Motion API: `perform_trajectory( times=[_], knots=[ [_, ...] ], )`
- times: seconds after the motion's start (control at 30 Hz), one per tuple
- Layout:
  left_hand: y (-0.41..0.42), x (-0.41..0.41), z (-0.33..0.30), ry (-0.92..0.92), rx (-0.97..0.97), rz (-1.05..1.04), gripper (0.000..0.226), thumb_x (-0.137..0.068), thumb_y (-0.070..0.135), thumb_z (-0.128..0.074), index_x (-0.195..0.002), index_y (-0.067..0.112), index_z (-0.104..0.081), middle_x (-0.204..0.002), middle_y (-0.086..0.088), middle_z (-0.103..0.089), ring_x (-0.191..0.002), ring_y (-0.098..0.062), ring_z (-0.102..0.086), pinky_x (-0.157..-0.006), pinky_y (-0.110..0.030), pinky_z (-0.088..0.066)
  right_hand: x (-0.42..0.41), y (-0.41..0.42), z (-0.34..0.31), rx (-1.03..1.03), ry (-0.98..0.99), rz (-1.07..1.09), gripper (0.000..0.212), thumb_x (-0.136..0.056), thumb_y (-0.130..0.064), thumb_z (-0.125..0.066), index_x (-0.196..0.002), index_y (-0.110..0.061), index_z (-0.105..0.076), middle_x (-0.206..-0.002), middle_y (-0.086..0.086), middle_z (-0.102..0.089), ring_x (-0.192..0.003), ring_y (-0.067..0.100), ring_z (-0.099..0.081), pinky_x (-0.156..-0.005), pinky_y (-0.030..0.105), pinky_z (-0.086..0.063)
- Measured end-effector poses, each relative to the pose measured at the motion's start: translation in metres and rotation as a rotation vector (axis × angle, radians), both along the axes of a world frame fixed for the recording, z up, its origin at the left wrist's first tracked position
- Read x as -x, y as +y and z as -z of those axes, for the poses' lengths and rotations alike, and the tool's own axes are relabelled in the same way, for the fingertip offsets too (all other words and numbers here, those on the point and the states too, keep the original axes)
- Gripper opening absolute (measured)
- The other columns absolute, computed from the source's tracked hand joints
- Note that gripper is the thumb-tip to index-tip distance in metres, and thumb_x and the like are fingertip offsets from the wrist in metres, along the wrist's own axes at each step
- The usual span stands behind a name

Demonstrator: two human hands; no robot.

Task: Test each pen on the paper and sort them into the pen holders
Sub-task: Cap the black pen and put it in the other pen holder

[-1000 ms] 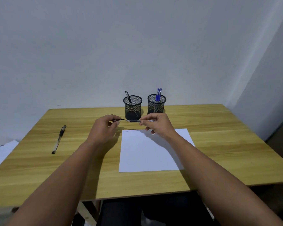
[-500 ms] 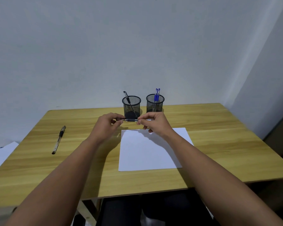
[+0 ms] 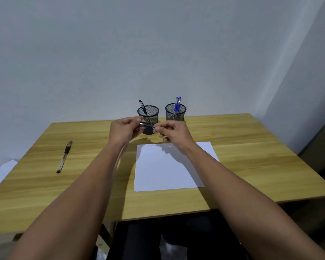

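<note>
Both grips clamped on one pen [image 3: 147, 125]: left hand [image 3: 123, 130], right hand [image 3: 172, 132], raised before the holders | sorted: one black [image 3: 143, 107], two blue [image 3: 177, 104] | left, I'd say: this pen, plus tabletop pen [image 3: 64, 157] | paper [image 3: 169, 166] looks nearly blank

Surface [image 3: 251, 147]: light wood-grain top, rectangular, far edge set against the wall [image 3: 158, 53]. Wall plain, pale grey-white; a second wall plane [image 3: 311, 87] meets it at a corner on the right. White sheets [image 3: 0, 171] lie off the surface's left edge, possibly loose paper, only partly in view. Dark space [image 3: 176, 239] beneath the near edge.
</note>
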State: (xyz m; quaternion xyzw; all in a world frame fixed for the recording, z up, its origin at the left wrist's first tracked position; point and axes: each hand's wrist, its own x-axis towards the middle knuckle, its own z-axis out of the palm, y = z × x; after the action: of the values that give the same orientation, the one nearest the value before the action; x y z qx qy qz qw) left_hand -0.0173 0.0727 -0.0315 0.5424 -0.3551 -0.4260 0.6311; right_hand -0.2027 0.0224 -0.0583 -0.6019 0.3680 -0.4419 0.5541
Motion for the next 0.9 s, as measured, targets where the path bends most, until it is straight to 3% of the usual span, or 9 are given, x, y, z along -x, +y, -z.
perform_trajectory(
  times=[0.17, 0.27, 0.33, 0.4, 0.47, 0.57, 0.73, 0.8, 0.9],
  knots=[
    [-0.009, 0.014, -0.018, -0.046, 0.019, -0.027, 0.009, -0.096, 0.011, -0.067, -0.097, 0.007, -0.075, -0.092, -0.013, -0.077, -0.081, -0.022, -0.071, -0.08, -0.03, -0.062, -0.002, -0.002, 0.0, 0.012, -0.023, 0.029, 0.012, -0.097, -0.001, -0.073, -0.108, -0.002, -0.077, -0.077, -0.002, -0.079, -0.06, 0.002, -0.064, -0.06, 0.017, -0.053],
    [-0.012, 0.013, -0.031, -0.243, 0.013, 0.085, 0.012, -0.098, 0.014, -0.065, -0.1, 0.009, -0.075, -0.093, -0.009, -0.077, -0.082, -0.018, -0.068, -0.082, -0.033, -0.061, 0.002, -0.011, -0.007, 0.115, 0.245, -0.024, 0.011, -0.094, -0.002, -0.078, -0.104, -0.004, -0.078, -0.078, 0.0, -0.08, -0.069, 0.002, -0.07, -0.069, 0.017, -0.054],
    [-0.02, 0.009, -0.034, -0.312, 0.037, 0.127, 0.016, -0.099, 0.023, -0.065, -0.108, 0.015, -0.075, -0.1, -0.003, -0.078, -0.086, -0.011, -0.068, -0.088, -0.039, -0.06, 0.002, -0.023, -0.016, 0.179, 0.441, -0.031, 0.007, -0.09, -0.012, -0.084, -0.095, -0.015, -0.08, -0.085, 0.006, -0.082, -0.076, 0.01, -0.07, -0.079, 0.031, -0.057],
    [-0.032, 0.0, -0.029, -0.379, 0.07, 0.025, 0.03, -0.098, 0.03, -0.064, -0.125, 0.018, -0.069, -0.108, 0.003, -0.075, -0.094, -0.006, -0.069, -0.094, -0.042, -0.058, 0.0, -0.04, -0.029, 0.256, 0.461, 0.058, 0.005, -0.089, -0.02, -0.085, -0.09, -0.021, -0.081, -0.077, -0.005, -0.078, -0.07, 0.006, -0.066, -0.078, 0.034, -0.055],
    [-0.043, -0.012, -0.02, -0.47, 0.059, -0.085, 0.038, -0.097, 0.028, -0.062, -0.135, 0.022, -0.062, -0.12, 0.003, -0.07, -0.107, -0.012, -0.068, -0.094, -0.039, -0.056, -0.003, -0.057, -0.046, 0.308, 0.406, 0.162, 0.006, -0.089, -0.022, -0.085, -0.092, -0.018, -0.084, -0.075, -0.014, -0.073, -0.068, -0.004, -0.064, -0.077, 0.02, -0.051],
    [-0.057, -0.02, 0.001, -0.534, -0.011, -0.098, 0.06, -0.092, 0.026, -0.067, -0.149, 0.024, -0.046, -0.137, -0.001, -0.058, -0.123, -0.02, -0.058, -0.095, -0.036, -0.051, -0.013, -0.08, -0.069, 0.315, 0.372, 0.248, 0.01, -0.089, -0.023, -0.085, -0.092, -0.014, -0.084, -0.075, -0.007, -0.075, -0.063, -0.002, -0.064, -0.065, 0.013, -0.049],
    [-0.084, -0.021, 0.035, -0.653, -0.251, -0.022, 0.126, -0.048, 0.08, -0.076, -0.155, 0.033, -0.028, -0.149, 0.002, -0.049, -0.134, -0.023, -0.05, -0.11, -0.056, -0.037, -0.045, -0.106, -0.078, 0.328, 0.449, 0.262, 0.018, -0.085, -0.019, -0.086, -0.075, -0.021, -0.072, -0.07, -0.001, -0.076, -0.07, 0.014, -0.078, -0.073, 0.032, -0.062],
    [-0.091, -0.017, 0.044, -0.746, -0.287, -0.058, 0.119, -0.05, 0.084, -0.073, -0.151, 0.037, -0.032, -0.144, 0.008, -0.054, -0.13, -0.02, -0.054, -0.107, -0.054, -0.033, -0.058, -0.113, -0.075, 0.364, 0.56, 0.255, 0.021, -0.083, -0.022, -0.088, -0.073, -0.022, -0.069, -0.073, -0.001, -0.077, -0.077, 0.017, -0.079, -0.077, 0.034, -0.062],
    [-0.092, -0.006, 0.046, -0.831, -0.272, -0.113, 0.084, -0.065, 0.073, -0.074, -0.136, 0.037, -0.045, -0.118, 0.016, -0.064, -0.118, -0.019, -0.06, -0.099, -0.047, -0.031, -0.075, -0.116, -0.069, 0.404, 0.725, 0.235, 0.02, -0.08, -0.024, -0.088, -0.074, -0.024, -0.07, -0.08, 0.0, -0.077, -0.086, 0.021, -0.076, -0.074, 0.03, -0.056]
  ],
)
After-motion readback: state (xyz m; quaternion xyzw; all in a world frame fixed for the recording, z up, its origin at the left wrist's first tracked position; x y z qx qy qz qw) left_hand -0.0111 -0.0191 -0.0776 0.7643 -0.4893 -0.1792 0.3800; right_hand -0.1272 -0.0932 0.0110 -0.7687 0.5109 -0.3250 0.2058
